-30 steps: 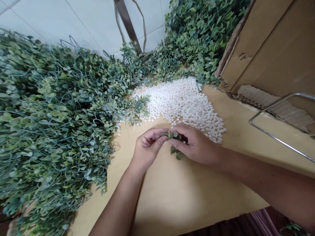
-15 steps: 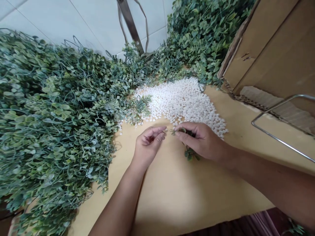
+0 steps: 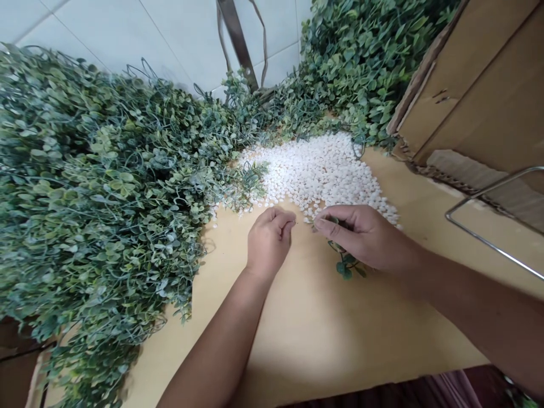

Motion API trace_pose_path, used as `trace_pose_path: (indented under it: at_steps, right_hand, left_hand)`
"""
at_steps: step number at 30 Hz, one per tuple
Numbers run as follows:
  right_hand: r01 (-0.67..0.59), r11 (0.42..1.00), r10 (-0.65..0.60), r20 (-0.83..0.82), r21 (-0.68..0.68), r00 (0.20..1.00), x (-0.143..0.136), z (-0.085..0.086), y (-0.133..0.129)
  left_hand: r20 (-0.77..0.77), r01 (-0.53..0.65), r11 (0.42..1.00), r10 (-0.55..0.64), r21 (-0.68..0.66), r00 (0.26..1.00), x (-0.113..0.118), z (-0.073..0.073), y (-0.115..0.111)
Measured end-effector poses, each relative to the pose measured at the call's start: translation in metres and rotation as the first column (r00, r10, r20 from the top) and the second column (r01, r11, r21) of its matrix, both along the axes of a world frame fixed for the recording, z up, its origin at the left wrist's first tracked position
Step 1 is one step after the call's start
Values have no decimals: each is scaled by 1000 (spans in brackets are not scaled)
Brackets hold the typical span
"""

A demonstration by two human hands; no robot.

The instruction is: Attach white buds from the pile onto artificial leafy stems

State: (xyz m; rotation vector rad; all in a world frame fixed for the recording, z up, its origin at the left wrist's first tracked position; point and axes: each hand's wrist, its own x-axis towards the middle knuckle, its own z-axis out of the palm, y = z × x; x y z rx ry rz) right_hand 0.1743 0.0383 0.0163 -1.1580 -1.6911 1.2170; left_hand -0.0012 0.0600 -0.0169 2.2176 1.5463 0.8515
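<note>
My right hand (image 3: 357, 229) grips a sprig of artificial leaves (image 3: 346, 263), pinched between thumb and fingers; its dark green leaves hang below the palm. Just to the left, my left hand (image 3: 271, 233) is closed, thumb against the fingers, and whatever it may hold is too small to make out. A short gap separates the two sets of fingertips. Right behind my hands, small white pieces (image 3: 321, 173) lie spread in a heap on the tan board (image 3: 297, 317).
Artificial greenery (image 3: 106, 198) is piled high along the left, with another pile (image 3: 374, 68) at the back. At right stand a cardboard box (image 3: 480, 85) and a bent metal rod (image 3: 488, 241). A dark strip (image 3: 240, 45) leans against the tiled wall (image 3: 178, 34).
My left fingers have curled in and the hand has turned knuckles up. The right hand's pinch has closed further around the sprig. The whole view has shifted slightly.
</note>
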Motion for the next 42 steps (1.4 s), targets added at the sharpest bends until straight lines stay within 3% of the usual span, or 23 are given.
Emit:
trace_pose_path:
  at_steps: [2, 4, 6, 9, 12, 20, 24, 32, 42]
  right_hand:
    - [-14, 1000, 15, 29, -26, 999, -3, -4, 0]
    - [-19, 998, 22, 50, -56, 999, -6, -10, 1]
    - [-8, 998, 13, 68, -66, 998, -8, -14, 2]
    - [4, 998, 0, 75, -56, 997, -10, -18, 2]
    - [7, 999, -4, 56, -48, 998, -12, -18, 1]
    - [73, 995, -76, 32, 73, 997, -14, -18, -2]
    - [61, 996, -62, 13, 65, 998, -14, -19, -3]
    - [25, 993, -28, 20, 116, 999, -14, -20, -3]
    - [51, 992, -53, 15, 120, 998, -12, -16, -5]
  left_hand:
    - [105, -14, 998, 20, -55, 994, 1, 2, 0]
    - [309, -54, 980, 113, -193, 944, 1, 4, 0]
    - [525, -48, 932, 244, -359, 815, 1, 7, -1]
    - [732, 105, 858, 358, -503, 580, 0, 14, -6]
    - [783, 250, 792, 401, -557, 476, 0, 18, -11]
    - [783, 347, 728, 415, -592, 464, 5, 18, -13]
    - [789, 377, 716, 404, -587, 462, 4, 19, -13]
    - [758, 339, 724, 382, -601, 528, 3, 19, -15]
    - [768, 330, 718, 442, -613, 464, 5, 19, -13]
